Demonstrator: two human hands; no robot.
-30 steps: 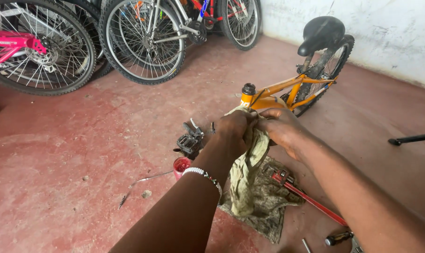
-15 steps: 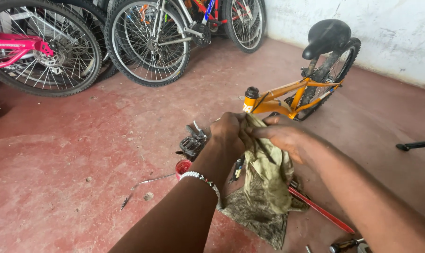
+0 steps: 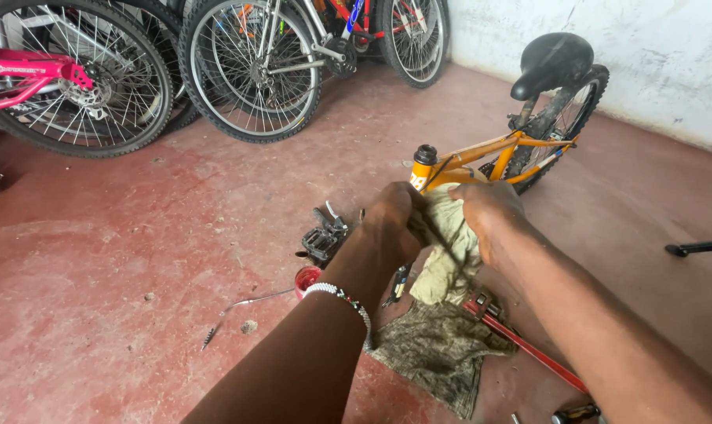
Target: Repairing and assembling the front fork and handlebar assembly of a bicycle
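Observation:
My left hand (image 3: 394, 221) and my right hand (image 3: 488, 212) are both closed on a dirty greenish rag (image 3: 450, 251), held up in front of me. The rag hangs down from my hands; its lower end (image 3: 438, 349) lies on the red floor. Something thin and dark runs between my hands inside the cloth, but I cannot make out what it is. A beaded bracelet (image 3: 342, 297) sits on my left wrist. Just beyond my hands lies an orange bicycle frame (image 3: 481, 153) with a black saddle (image 3: 552, 63).
Black pedals (image 3: 324, 235) and a small red cap (image 3: 307, 276) lie on the floor left of the rag, with a thin cable (image 3: 242, 310) further left. A red-handled tool (image 3: 521, 345) lies at the right. Bicycles (image 3: 250, 63) lean at the back; a pink one (image 3: 34, 78) stands far left.
My hands have stayed on the rag and worked it slightly, the cloth bunching up more between them. The view has shifted a little.

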